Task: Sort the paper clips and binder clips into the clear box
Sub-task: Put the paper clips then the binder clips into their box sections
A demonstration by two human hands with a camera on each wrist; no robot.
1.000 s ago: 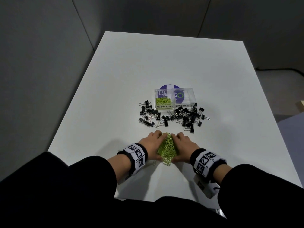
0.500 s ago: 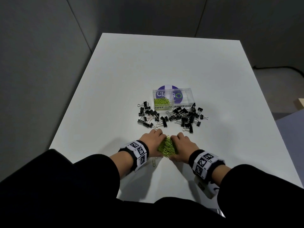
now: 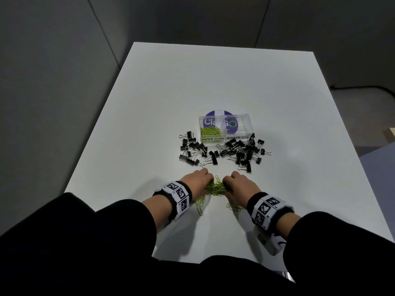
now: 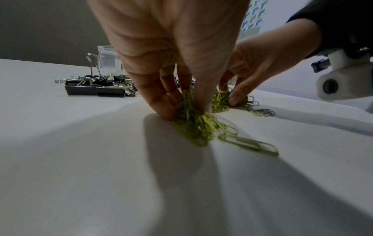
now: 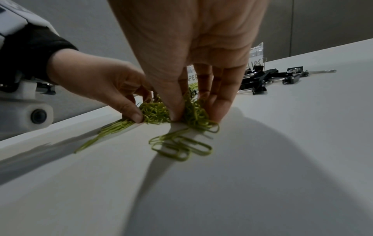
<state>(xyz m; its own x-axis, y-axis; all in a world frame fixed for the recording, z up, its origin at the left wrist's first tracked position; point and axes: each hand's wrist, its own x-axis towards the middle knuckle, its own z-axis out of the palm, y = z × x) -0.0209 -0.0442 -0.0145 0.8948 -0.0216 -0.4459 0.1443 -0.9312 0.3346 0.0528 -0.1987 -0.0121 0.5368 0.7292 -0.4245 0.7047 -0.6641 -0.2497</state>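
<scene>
left hand (image 3: 197, 181) pinching its share of the green paper clips (image 3: 217, 187) on the worktop (image 3: 149, 124); right hand (image 3: 239, 184) pinching the rest; squeeze tight, lift together, tip into clear box (image 3: 224, 130) left cell; strays trail behind

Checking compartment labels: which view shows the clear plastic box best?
The head view: the clear plastic box shows whole, both labels readable. The left wrist view shows a corner behind the hand; the right wrist view shows slivers.
</scene>
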